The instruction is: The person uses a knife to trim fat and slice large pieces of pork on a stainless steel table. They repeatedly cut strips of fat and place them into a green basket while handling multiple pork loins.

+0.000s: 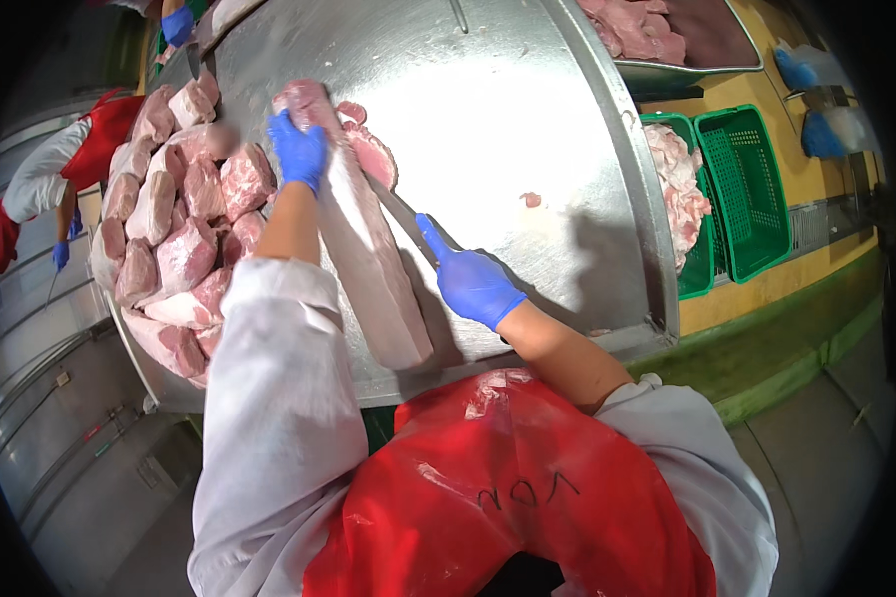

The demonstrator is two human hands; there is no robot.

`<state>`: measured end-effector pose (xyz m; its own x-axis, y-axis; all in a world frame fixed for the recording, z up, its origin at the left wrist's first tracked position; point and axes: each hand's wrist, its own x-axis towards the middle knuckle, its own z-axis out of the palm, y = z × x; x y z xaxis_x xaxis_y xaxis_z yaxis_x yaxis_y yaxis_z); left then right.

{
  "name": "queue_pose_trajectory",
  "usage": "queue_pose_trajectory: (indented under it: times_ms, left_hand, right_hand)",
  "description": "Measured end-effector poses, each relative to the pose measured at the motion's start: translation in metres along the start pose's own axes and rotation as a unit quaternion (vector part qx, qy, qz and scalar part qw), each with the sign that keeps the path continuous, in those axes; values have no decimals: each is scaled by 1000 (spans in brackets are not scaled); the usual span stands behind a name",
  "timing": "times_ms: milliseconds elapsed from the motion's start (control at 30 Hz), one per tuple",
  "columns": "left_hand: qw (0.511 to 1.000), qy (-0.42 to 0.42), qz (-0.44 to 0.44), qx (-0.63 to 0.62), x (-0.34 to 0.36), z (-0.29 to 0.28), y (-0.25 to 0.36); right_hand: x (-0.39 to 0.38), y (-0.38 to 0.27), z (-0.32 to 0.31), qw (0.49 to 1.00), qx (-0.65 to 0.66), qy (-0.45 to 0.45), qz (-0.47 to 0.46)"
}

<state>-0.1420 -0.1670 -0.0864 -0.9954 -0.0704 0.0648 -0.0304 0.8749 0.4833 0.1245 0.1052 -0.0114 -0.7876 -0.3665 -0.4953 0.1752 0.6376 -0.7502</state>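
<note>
A long piece of pork loin [368,269] lies lengthwise on the metal table, its near end toward my apron. My left hand [297,151], in a blue glove, grips it near the far end, fingers and thumb spread over its top. In my blue-gloved right hand [473,284] is a knife [405,219], index finger stretched along it. Its blade points up and left, with the tip at the loin's right side beside a flat cut slice of meat [371,157]. A smaller scrap of meat touches that slice.
Many meat chunks [184,254] are piled along the table's left side. Green baskets [742,194] stand right of the raised table edge [639,169], one holding pale trimmings [675,189]. A tray of meat [687,40] sits beyond. Other people work at far left and top left.
</note>
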Motion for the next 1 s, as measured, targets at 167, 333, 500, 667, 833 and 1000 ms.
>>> queue_pose_trajectory:
  times_ms: [167, 333, 500, 667, 833, 1000]
  left_hand:
    - [990, 43, -57, 123, 10, -22, -24]
    - [993, -25, 112, -7, -163, -14, -20]
    - [991, -33, 127, 2, -224, -33, 34]
    - [995, -17, 100, -18, -228, -33, 32]
    - [995, 3, 99, -28, -228, -28, 26]
    - [995, 24, 92, -20, -221, -27, 24]
  right_hand:
    - [-8, 22, -26, 994, 10, 78, 71]
    - [-2, 26, -29, 995, 58, 71, -44]
    - [115, -17, -49, 973, 228, -9, -34]
    - [121, -45, -37, 989, 138, -57, -8]
    - [24, -13, 14, 988, 134, -76, 6]
    - [10, -30, 6, 981, 166, -100, 28]
